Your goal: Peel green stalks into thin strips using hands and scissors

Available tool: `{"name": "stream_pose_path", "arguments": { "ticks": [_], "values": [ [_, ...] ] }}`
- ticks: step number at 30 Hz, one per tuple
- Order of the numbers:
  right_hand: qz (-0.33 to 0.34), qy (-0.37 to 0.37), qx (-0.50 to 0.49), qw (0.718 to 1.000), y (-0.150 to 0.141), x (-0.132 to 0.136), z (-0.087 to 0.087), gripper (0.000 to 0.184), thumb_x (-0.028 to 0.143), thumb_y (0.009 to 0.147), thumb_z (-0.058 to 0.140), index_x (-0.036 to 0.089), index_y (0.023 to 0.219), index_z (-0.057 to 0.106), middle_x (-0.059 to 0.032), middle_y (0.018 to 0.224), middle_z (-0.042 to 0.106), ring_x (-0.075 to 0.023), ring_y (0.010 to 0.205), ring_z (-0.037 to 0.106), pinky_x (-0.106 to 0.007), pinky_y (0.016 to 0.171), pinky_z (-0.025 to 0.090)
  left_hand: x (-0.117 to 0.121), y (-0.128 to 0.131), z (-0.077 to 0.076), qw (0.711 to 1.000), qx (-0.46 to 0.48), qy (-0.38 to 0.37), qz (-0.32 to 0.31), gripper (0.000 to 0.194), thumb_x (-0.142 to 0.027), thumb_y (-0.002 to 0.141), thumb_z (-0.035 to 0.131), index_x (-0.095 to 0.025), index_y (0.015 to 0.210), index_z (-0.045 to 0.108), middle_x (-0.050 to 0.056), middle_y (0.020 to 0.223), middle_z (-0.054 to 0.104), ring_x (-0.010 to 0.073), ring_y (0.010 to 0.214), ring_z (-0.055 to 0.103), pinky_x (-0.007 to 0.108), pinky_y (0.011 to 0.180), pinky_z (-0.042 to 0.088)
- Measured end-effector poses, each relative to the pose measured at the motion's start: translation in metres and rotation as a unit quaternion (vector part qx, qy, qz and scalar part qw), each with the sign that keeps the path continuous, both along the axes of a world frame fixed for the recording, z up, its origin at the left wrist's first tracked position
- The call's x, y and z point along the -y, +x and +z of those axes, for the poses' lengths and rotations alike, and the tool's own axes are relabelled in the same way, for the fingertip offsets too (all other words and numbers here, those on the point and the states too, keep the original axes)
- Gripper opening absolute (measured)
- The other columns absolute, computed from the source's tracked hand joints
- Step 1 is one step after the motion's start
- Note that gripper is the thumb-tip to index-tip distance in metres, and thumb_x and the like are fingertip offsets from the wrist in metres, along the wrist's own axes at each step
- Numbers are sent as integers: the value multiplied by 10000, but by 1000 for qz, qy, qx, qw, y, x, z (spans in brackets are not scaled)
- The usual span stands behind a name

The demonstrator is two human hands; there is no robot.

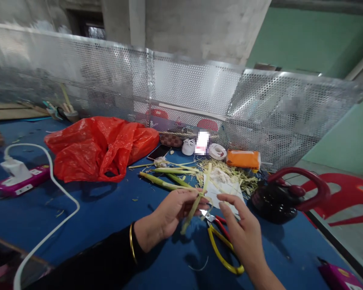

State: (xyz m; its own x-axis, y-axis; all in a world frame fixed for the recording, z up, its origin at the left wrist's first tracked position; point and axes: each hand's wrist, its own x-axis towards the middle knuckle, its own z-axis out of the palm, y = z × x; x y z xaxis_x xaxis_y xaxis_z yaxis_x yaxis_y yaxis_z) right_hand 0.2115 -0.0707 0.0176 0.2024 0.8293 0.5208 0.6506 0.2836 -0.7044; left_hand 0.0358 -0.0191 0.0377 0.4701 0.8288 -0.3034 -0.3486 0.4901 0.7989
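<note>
My left hand [172, 211], in a black sleeve with a gold bangle, pinches a folded strip of pale green plant leaf [192, 211] with a knot-like crossing at its middle. One end of the strip points up, the other hangs down. Just to the right, my right hand [245, 227] has its thumb and forefinger tips close together; a thin thread may run between them, too fine to tell. Scissors [216, 237] with one red and one yellow handle lie on the table below my hands. Several green stalks [161, 181] lie behind my left hand.
The blue table [105, 217] carries a red plastic bag [99, 149], plant scraps [245, 181], white paper [226, 193], a tape roll [218, 152], an orange packet [243, 159], a black kettle [275, 201], a purple power strip [24, 181] and a white cable [56, 233]. A perforated metal screen [193, 80] stands behind.
</note>
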Motion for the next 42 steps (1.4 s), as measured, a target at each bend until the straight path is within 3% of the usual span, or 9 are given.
{"name": "stream_pose_path", "arguments": {
  "ticks": [4,8,13,20,28,32,35,42],
  "values": [
    [58,-53,-29,996,-8,-2,1,262,431,841,572,214,924,694,-69,972,722,-255,948,644,-317,800,502,5,4,-6,999,-4,40,-12,338,-211,645,751,-107,964,707,82,794,737,148,723,683,226,716,499],
    [104,-102,-108,983,-14,-4,0,259,405,828,592,189,887,722,-57,841,745,-233,819,675,-288,749,518,9,9,-10,995,-22,101,-14,362,-209,612,750,-80,947,710,58,737,716,140,646,656,261,727,498],
    [91,-104,-135,981,-16,-5,-2,256,401,796,627,169,731,714,-33,655,705,-208,642,638,-271,620,498,10,11,-8,975,-80,206,-9,367,-199,652,698,-93,1004,705,42,779,711,131,616,628,261,686,482],
    [82,-45,-111,989,-18,-2,4,218,358,809,604,193,706,702,-34,692,694,-205,680,628,-272,652,498,8,10,-11,985,-42,167,-24,394,-299,594,751,-95,929,716,60,726,708,158,629,635,287,682,491],
    [80,-92,-201,972,-18,-3,2,231,383,784,642,168,770,722,-35,675,713,-197,632,641,-261,611,509,12,13,-14,959,-116,259,-27,267,-250,698,650,-95,904,721,65,793,721,192,723,638,311,736,497],
    [40,-75,-210,974,-13,-5,-1,247,404,750,676,162,766,724,-38,678,707,-206,653,638,-272,615,507,14,9,-9,945,-147,291,-12,382,-259,708,684,-110,1059,682,59,827,718,199,795,642,300,784,482],
    [8,-59,-202,978,-7,-6,-3,246,407,757,672,169,802,719,-45,743,713,-214,687,641,-288,631,508,12,6,-3,957,-108,270,18,472,-236,696,700,-137,1154,642,58,864,718,185,783,647,291,780,485],
    [11,-27,-142,989,3,-4,10,220,400,791,635,191,780,702,-41,742,691,-220,734,630,-305,702,497,-4,-3,4,985,87,83,126,248,-211,834,530,-132,1014,681,72,823,725,160,719,679,288,764,525]
  ]
}}
